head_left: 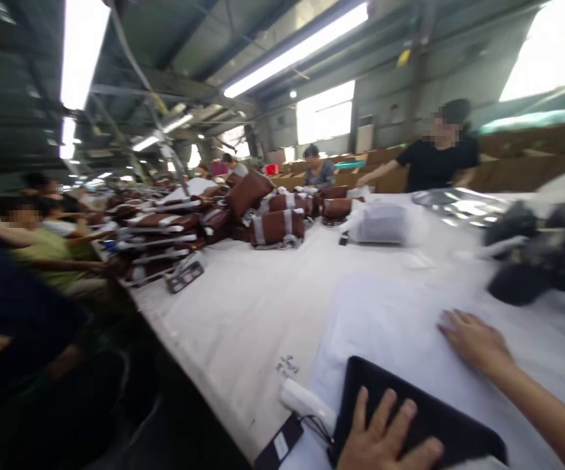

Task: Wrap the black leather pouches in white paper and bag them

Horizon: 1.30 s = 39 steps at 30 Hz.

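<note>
My left hand (385, 431) lies on a flat black bag or case (424, 405) near the bottom edge, its fingers spread over the dark surface. A black hang tag (281, 446) on a cord and a white wrapped piece (306, 399) are at the bag's left side. The bag rests on a large sheet of thin white wrapping (360, 320). Farther right, my right hand (478, 343) is stretched flat on the same sheet, beyond the bag, with nothing in it. The lower part of my left hand is cut off by the frame.
Brown bags (277, 228) with pale wrapped straps are heaped at the far left of the white table (233, 294). A clear-wrapped grey bag (380, 224) and blurred black items (532, 261) lie beyond my hands. People work around the table, one in black (439, 156) across from me.
</note>
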{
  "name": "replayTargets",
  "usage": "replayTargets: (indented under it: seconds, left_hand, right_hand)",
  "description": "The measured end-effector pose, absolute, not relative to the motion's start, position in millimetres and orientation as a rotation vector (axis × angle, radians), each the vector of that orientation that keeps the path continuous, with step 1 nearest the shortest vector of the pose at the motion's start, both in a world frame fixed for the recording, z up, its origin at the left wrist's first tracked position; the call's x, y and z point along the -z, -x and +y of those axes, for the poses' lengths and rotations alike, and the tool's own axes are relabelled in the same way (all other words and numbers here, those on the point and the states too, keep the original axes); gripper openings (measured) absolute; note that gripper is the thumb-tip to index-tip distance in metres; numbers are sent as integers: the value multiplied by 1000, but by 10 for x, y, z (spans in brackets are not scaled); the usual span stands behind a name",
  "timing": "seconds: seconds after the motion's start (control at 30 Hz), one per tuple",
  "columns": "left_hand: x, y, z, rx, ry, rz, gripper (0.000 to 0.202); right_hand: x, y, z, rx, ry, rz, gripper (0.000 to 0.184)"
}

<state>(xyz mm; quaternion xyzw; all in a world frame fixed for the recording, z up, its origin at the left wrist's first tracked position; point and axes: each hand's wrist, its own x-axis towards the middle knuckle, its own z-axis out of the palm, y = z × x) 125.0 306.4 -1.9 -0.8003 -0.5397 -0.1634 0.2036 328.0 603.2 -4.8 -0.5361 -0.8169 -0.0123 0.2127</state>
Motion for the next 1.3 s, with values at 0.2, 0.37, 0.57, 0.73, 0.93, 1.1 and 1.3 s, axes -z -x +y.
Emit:
replayTargets:
  seconds: [0.2,0.37,0.57,0.73,0.93,1.1,1.3]
  left_hand:
    - [135,-1384,3185,649,2274,-1355,59]
    - [135,-1341,3175,615,2295,-1348,60]
    - [94,-1352,3157,582,2294,-1351,61]
    - [96,-1356,3127,563,2365,-1411,68]
    - [62,-1353,3099,550,2412,-1453,70]
    - [-18,-1355,3070,527,2464,-1491,67]
    - [48,-1372,3080,579,2445,-1487,63]
  right_hand:
    - [-28,-3602,6045,-6,1796,-2382,22]
    - [-108,-3563,6115,-68,1757,-2449,16]
    - [-241,-3644,6085,-95,1649,-2462,12]
    - [-364,-3645,6013,-93,1575,-2442,20]
    - [-526,-3631,5876,-133,1495,-2478,22]
    - [-721,-3562,5770,-159,1413,-2516,14]
    - [-1014,-3497,5465,-196,1353,-2514,19]
